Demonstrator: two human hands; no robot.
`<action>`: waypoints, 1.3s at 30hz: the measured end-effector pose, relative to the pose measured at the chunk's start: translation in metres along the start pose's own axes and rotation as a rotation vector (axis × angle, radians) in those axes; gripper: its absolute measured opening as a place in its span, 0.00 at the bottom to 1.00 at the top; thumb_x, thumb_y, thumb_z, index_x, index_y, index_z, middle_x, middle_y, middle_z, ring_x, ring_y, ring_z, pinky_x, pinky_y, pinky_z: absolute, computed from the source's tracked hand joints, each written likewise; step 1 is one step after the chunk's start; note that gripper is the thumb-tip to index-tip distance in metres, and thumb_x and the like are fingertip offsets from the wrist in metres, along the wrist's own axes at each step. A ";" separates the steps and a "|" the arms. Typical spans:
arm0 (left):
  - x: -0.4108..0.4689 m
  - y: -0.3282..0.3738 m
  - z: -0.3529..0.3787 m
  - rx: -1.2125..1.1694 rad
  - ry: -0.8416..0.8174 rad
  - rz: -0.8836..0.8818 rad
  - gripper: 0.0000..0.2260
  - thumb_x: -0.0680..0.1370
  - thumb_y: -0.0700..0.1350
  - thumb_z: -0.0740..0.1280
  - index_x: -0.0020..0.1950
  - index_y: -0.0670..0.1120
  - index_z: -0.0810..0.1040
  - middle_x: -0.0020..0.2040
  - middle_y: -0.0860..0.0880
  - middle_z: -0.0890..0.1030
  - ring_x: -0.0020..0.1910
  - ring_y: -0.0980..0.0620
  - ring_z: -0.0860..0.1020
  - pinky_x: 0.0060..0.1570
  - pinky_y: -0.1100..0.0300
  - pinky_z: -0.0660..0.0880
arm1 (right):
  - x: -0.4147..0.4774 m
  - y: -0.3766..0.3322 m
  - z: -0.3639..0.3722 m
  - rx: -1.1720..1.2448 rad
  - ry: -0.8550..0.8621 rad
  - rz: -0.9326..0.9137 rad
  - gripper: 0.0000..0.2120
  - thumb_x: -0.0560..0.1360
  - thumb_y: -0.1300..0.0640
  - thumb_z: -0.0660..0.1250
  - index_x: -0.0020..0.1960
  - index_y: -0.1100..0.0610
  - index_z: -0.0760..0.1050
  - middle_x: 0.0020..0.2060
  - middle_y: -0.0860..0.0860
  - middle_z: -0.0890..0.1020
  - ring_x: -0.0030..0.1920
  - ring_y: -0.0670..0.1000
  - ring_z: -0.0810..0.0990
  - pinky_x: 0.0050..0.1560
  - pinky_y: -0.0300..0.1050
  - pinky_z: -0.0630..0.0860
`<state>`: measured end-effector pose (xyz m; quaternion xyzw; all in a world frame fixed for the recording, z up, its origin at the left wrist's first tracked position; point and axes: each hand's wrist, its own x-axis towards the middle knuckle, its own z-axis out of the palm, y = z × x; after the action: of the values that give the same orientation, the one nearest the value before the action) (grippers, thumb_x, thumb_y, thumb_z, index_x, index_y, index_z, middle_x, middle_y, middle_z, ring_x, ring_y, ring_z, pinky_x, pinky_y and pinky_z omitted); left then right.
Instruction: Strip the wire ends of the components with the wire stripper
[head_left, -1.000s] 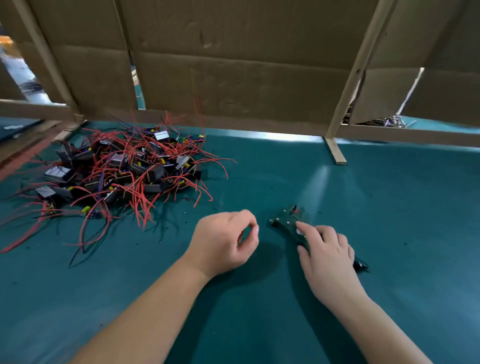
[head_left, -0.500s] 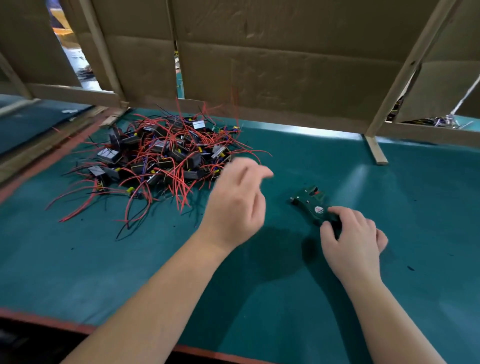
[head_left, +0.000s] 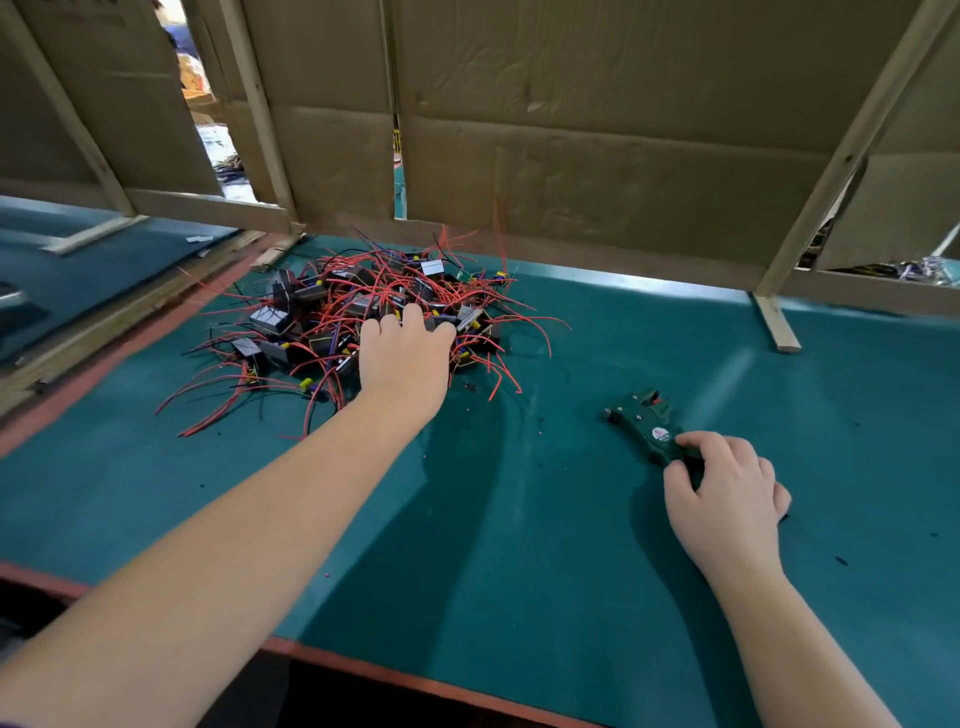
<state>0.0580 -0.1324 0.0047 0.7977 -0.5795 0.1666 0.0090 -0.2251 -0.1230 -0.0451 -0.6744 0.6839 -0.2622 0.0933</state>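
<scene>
Wire stripper (head_left: 644, 423) lying diagonal, head pointing far-left, right hand (head_left: 727, 488) gripping its handles, left hand (head_left: 405, 358) on components (head_left: 332, 312), grasp unclear

Left arm extended forward; my left hand (head_left: 405, 353) palm down, fingertips hidden. My right hand (head_left: 727, 488) grips the wire stripper (head_left: 644, 423), fingers curled.

Indoor light, moderately bright and fairly even. A thin bright strip runs along the far edge of the desk (head_left: 857, 415), under the cardboard panel (head_left: 597, 197). Pale glare streak on the desk beyond the wire stripper (head_left: 644, 423). Soft dark shadows lie right of the left forearm and left of the right hand (head_left: 727, 488). Gap at upper left blown out. Left hand (head_left: 405, 358) slightly soft. Wooden battens (head_left: 852, 140) lean outward with wide-angle bend; corners smeared.
</scene>
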 end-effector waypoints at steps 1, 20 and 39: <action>0.000 0.000 0.000 -0.003 0.025 -0.002 0.15 0.76 0.40 0.62 0.62 0.51 0.73 0.56 0.44 0.72 0.55 0.41 0.73 0.56 0.49 0.64 | 0.000 0.000 0.000 -0.001 0.000 -0.001 0.14 0.76 0.60 0.61 0.60 0.54 0.76 0.58 0.54 0.75 0.60 0.57 0.67 0.62 0.52 0.57; 0.040 -0.035 -0.034 -0.521 -0.253 -0.205 0.14 0.79 0.53 0.65 0.43 0.45 0.83 0.40 0.47 0.84 0.40 0.45 0.81 0.46 0.51 0.80 | -0.001 0.002 0.000 -0.013 0.006 -0.013 0.14 0.76 0.58 0.61 0.60 0.54 0.76 0.58 0.53 0.75 0.59 0.57 0.67 0.62 0.52 0.57; -0.034 0.061 -0.048 -1.887 -0.287 0.018 0.11 0.85 0.42 0.53 0.44 0.47 0.69 0.51 0.48 0.82 0.41 0.50 0.82 0.41 0.61 0.72 | -0.005 -0.006 -0.008 0.308 0.176 -0.298 0.09 0.76 0.66 0.65 0.50 0.57 0.82 0.49 0.45 0.82 0.50 0.41 0.75 0.56 0.34 0.63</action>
<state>-0.0200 -0.1111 0.0294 0.4699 -0.4765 -0.4690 0.5764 -0.2231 -0.1157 -0.0369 -0.7203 0.5339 -0.4324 0.0954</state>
